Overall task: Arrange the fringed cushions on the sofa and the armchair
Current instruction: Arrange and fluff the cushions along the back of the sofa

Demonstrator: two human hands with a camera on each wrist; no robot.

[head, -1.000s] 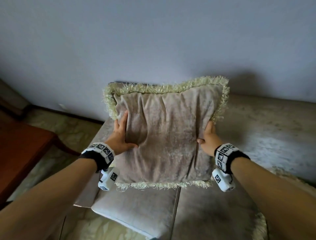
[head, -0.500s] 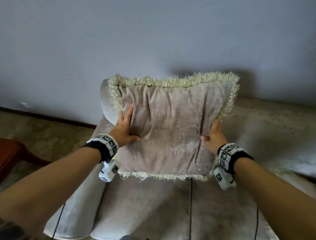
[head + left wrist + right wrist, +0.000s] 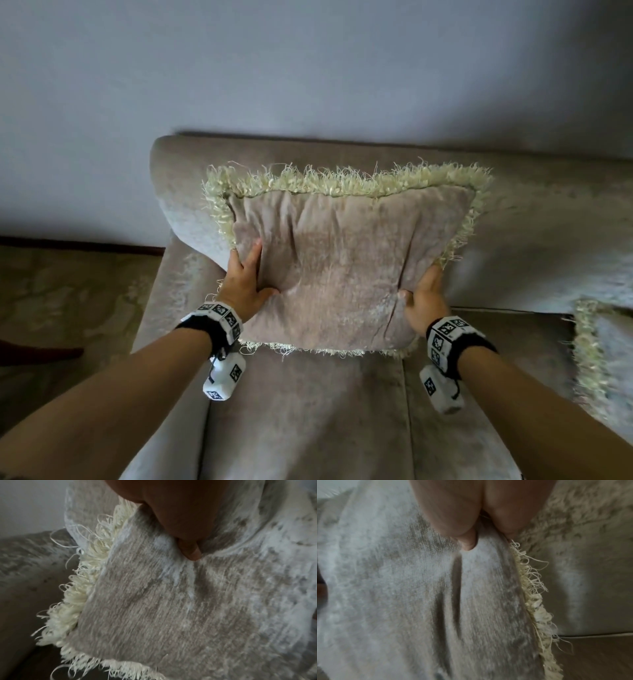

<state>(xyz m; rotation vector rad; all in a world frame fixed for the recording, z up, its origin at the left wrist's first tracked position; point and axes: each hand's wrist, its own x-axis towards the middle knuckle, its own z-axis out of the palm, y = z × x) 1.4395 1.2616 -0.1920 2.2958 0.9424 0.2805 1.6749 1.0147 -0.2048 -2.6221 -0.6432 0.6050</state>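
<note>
A beige cushion (image 3: pixel 342 260) with a pale yellow fringe stands upright against the sofa back (image 3: pixel 548 222) at the sofa's left end. My left hand (image 3: pixel 245 284) grips its left edge, thumb pressed into the front face. On the other side my right hand (image 3: pixel 423 296) grips the right edge the same way. The left wrist view shows the cushion (image 3: pixel 171 608) with the thumb of my left hand (image 3: pixel 188 550) dug into the fabric. The right wrist view shows the cushion (image 3: pixel 419 601) pinched by my right hand (image 3: pixel 474 534) beside the fringe. A second fringed cushion (image 3: pixel 606 359) lies at the right edge.
The sofa seat (image 3: pixel 308 428) spreads below the cushion, and its armrest (image 3: pixel 161 308) runs down the left side. A plain wall (image 3: pixel 308 68) rises behind the sofa. Patterned floor (image 3: pixel 68 291) lies to the left.
Both hands have carried the cushion forward and down until it stands against the sofa back. The view has shifted right and the wooden table at left has dropped out of sight.
</note>
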